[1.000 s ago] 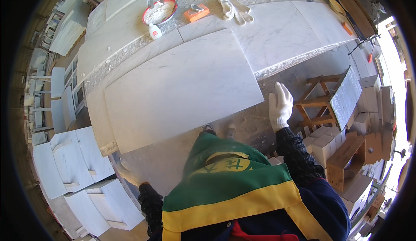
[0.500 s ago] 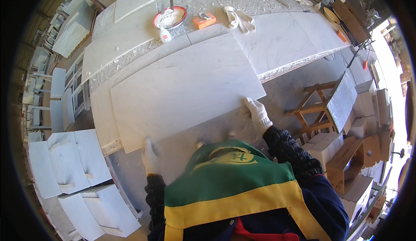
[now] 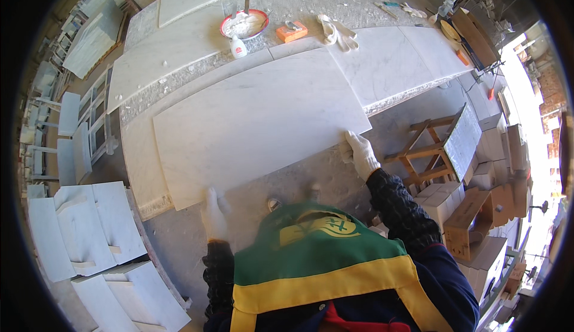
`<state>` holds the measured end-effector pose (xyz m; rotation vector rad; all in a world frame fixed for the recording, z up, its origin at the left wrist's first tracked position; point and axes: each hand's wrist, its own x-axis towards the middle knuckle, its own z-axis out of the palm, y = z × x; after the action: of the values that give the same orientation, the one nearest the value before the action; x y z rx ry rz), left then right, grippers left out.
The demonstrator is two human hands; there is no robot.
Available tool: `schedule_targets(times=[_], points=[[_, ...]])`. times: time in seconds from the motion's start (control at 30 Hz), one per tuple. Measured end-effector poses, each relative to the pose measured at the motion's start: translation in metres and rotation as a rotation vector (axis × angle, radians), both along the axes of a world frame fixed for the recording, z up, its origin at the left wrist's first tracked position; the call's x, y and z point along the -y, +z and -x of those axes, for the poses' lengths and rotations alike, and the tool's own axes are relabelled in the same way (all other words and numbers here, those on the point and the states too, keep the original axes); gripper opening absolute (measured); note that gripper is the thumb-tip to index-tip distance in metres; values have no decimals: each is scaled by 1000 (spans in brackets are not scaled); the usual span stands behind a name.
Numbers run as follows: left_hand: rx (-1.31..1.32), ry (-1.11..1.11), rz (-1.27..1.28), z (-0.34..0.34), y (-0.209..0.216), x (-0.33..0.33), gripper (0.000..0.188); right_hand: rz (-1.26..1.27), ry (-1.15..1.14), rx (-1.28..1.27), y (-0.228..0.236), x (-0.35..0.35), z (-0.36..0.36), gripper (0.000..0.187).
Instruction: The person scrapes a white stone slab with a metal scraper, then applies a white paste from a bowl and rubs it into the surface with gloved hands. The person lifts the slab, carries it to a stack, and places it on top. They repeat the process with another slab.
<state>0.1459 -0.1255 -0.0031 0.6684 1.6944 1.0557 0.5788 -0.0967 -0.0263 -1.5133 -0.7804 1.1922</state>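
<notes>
A large white marble slab [image 3: 257, 123] with faint grey veins lies over other pale slabs on the workbench, its near edge jutting out above the floor. My right hand [image 3: 362, 157], in a white knit glove, is closed at the slab's near right corner, thumb against the top edge and fingers lower down in shadow. At the near left part of that edge is my gloved left hand [image 3: 216, 215], thumb tip at the rim. Its other fingers show beneath, slightly blurred, and how firmly they grip is hard to see.
Beyond the slab stand a red-rimmed bowl [image 3: 261, 32] of white paste, a white bottle [image 3: 238, 48], an orange block [image 3: 291, 31] and loose gloves [image 3: 338, 33]. A wooden trestle [image 3: 427, 144] and cardboard boxes [image 3: 468, 223] are at right. More slabs [image 3: 78, 233] lean at left.
The view has shifted a little, so the bench items appear further right. The fingers of my left hand now show more below the slab's edge. The slab stays nearly in place.
</notes>
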Motion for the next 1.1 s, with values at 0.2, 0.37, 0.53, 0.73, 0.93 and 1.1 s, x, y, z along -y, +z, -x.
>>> schedule_targets(times=[0.2,0.37,0.53,0.73,0.93,1.1], points=[[-201,-455,257,28,41,-10,52,136,26,104,9,2,-10,42],[-231,-620,26,36,69,-18,40,116,-322,348,18,13,-22,43],[-505,-430,-581,0,61,-52,27,-103,-407,338,31,-20,-49,23],[-1239,-472,-755,-24,50,-100,32,-317,-142,509,35,-145,-71,43],[-1205,-430,-756,-27,36,-105,33,-310,29,1113,34,-251,-86,59],[-1192,-488,-690,-28,36,-105,35,-149,16,1311,36,-321,-91,80]])
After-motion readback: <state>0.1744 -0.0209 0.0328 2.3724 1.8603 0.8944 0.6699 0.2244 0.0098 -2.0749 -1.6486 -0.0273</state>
